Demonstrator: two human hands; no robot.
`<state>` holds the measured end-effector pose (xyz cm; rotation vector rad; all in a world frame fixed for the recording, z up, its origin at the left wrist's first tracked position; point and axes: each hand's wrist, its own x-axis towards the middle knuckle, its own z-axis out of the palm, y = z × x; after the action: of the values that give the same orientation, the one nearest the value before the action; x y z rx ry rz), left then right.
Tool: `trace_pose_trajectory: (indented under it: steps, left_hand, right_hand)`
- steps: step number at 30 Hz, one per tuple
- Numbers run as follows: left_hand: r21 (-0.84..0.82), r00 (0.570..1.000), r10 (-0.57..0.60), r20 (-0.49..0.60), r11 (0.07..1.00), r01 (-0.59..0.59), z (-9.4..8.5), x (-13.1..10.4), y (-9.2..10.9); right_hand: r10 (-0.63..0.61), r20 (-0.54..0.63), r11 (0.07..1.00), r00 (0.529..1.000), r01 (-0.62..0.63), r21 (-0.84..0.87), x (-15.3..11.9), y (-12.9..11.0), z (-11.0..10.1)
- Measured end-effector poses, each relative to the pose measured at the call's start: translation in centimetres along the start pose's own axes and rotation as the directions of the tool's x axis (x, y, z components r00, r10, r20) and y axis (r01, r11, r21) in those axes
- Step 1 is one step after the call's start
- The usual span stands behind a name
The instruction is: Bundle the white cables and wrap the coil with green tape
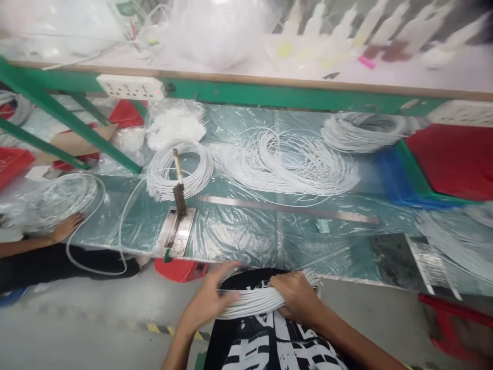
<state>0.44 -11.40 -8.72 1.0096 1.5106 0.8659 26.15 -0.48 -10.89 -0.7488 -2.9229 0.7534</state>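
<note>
A bundle of white cable (250, 303) lies across the front of my body, below the table's front edge. My right hand (296, 297) is wrapped round its right part, and the strands' ends stick out behind that hand. At the bundle's left end is my left hand (211, 295), slightly blurred, with thumb and fingers spread apart. Beyond my hands, on the plastic-covered table (239, 231), stands a small metal fixture (179, 226) with an upright handle.
Coils of white cable (288, 164) lie across the table, behind a long metal ruler (269, 205). At right are coloured trays (454, 159). A co-worker's hand (69, 227) rests at far left. Squeeze bottles (342, 25) stand on the upper shelf. A red stool (177, 269) is under the table edge.
</note>
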Motion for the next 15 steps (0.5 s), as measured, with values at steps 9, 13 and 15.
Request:
trace_pose_trajectory:
  steps: [9,13,15]
  left_hand:
    - [0.564,0.946,-0.092,0.31,0.819,-0.105,8.0,3.8,5.8]
    - [0.581,0.944,-0.173,0.28,0.813,-0.023,9.6,3.9,5.7]
    - [0.6,0.941,-0.244,0.233,0.798,0.059,10.7,3.6,5.7]
  right_hand:
    - [0.213,0.115,0.97,0.97,-0.223,0.091,-1.5,2.2,-3.3]
    - [0.028,0.308,0.837,0.951,-0.191,0.513,-2.1,8.2,-7.1]
    - [0.031,0.391,0.722,0.92,-0.291,0.628,-2.8,14.0,-8.9]
